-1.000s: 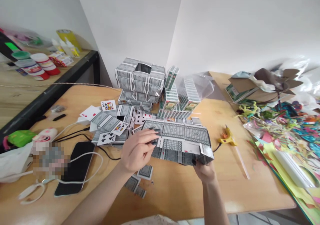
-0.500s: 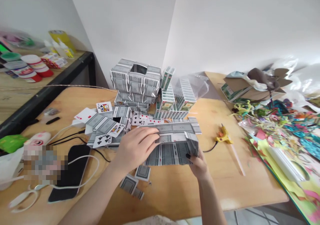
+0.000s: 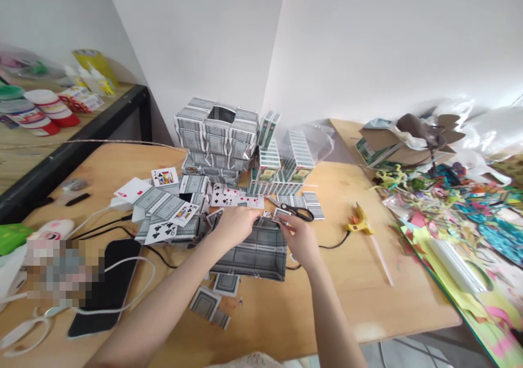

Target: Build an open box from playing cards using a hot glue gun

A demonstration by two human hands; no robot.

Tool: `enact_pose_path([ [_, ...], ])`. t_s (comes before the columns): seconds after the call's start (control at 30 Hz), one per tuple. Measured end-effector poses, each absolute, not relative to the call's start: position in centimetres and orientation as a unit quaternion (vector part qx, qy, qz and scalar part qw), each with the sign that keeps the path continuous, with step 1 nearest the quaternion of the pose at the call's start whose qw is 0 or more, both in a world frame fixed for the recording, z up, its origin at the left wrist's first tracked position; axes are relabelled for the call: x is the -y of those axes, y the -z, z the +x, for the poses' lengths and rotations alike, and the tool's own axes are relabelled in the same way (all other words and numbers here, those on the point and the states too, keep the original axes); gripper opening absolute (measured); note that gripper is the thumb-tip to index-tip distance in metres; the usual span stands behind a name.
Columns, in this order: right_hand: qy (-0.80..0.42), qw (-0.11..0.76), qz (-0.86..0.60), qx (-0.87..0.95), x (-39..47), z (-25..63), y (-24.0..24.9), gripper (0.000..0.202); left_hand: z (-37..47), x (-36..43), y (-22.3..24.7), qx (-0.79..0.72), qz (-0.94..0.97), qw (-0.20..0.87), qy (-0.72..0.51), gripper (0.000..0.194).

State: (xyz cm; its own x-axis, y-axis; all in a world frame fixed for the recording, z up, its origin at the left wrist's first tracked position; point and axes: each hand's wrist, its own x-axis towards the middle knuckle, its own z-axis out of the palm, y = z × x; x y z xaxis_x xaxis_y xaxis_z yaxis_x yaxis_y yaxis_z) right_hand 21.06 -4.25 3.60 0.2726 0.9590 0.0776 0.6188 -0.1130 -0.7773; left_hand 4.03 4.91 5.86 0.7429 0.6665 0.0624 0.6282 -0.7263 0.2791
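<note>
A box built from grey-backed playing cards rests on the table before me, its gridded inside showing. Bent over its far edge, my left hand is closed on the rim, though the fingertips are partly hidden. At the far right corner my right hand pinches the card rim between thumb and fingers. Just beyond that hand lie black-handled scissors. Loose cards and cut pieces lie at the box's near side.
A larger card structure stands behind, beside stacked card packs. Scattered playing cards and a phone are to the left. On the right are a yellow glue gun and a heap of colourful scraps.
The card box has come down and turned so that its inside shows more. My right hand has moved from its right side up to the far corner. The scissors now show.
</note>
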Motion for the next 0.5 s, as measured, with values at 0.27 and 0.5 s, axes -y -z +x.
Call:
enact_pose_path([
  [0.27,-0.173,0.339,-0.711,0.591,2.5,20.1,-2.6,0.024,4.8,-5.1,-5.0,-0.367,0.911,0.177,-0.065,0.021],
  [0.5,-0.167,0.324,-0.694,0.621,2.2,21.0,-2.3,0.024,5.4,-4.3,-4.6,-0.387,0.912,0.126,-0.05,0.024],
])
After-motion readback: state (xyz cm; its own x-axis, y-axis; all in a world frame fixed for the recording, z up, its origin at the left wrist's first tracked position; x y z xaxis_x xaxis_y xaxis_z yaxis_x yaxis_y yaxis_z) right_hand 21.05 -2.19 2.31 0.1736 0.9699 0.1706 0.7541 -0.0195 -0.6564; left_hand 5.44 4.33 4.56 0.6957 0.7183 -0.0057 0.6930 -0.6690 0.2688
